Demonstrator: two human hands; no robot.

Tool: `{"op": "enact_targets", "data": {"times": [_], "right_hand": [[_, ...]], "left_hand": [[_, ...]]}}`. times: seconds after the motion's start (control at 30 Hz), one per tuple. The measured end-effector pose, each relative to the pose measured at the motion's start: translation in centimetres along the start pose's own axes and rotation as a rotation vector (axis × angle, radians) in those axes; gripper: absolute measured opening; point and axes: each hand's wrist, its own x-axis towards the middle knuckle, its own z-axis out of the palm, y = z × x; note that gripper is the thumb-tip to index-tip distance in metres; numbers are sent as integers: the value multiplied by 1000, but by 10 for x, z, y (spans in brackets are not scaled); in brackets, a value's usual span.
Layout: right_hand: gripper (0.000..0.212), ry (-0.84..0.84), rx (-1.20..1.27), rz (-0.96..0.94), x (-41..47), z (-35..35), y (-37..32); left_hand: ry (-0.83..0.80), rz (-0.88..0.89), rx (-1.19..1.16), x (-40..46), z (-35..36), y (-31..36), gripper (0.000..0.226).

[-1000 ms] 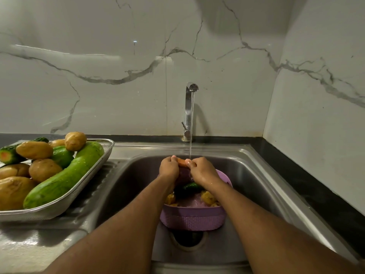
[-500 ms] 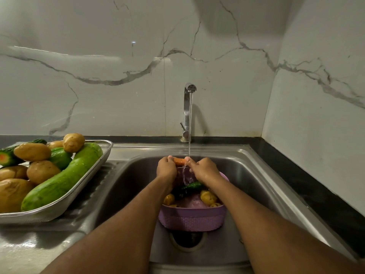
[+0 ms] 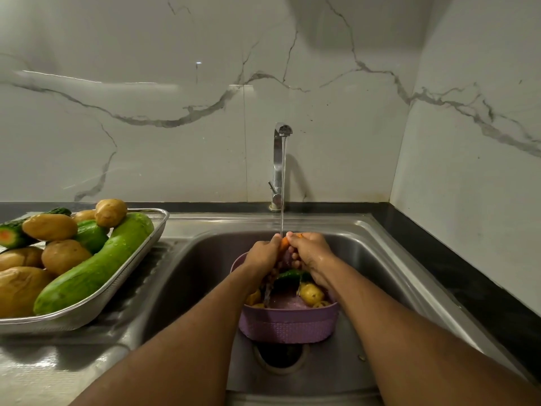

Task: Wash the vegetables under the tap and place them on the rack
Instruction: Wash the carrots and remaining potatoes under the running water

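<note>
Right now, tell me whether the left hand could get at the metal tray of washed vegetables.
Probably yes. The tray sits on the draining board to the left, with nothing between it and the left hand. But that hand and the right hand are both holding the carrot under the tap.

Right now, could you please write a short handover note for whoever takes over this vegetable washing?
Hands: left hand and right hand both grip one carrot under the running tap, above the purple basket in the sink.
Done: potatoes and cucumbers, some beaded with water, lie piled on the metal rack at the left.
Left: finish rinsing the carrot and rack it, then wash the cucumber and potatoes lying in the basket.
</note>
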Motion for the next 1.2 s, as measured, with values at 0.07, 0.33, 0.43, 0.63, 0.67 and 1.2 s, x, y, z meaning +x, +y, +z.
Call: {"op": "enact_targets", "data": {"times": [0.07,0.33,0.43,0.63,0.67,1.2], "right_hand": [[24,-17,51,22,-2,2,-1],[42,163,-291,-84,-6,17,-4],[40,144,-347,-60,-5,19,-5],[40,37,-344,5,-9,19,-4],[39,52,-329,5,-10,19,-5],[37,33,-289,-58,-15,9,-8]], "left_hand": [[37,-1,11,3,0,-2,51],[183,207,117,-5,4,-1,42],[145,78,57,-6,4,2,41],[17,-199,-147,-13,-2,9,46],[-3,-221,-203,-17,-2,13,48],[-36,-158,-258,-27,1,16,50]]}}
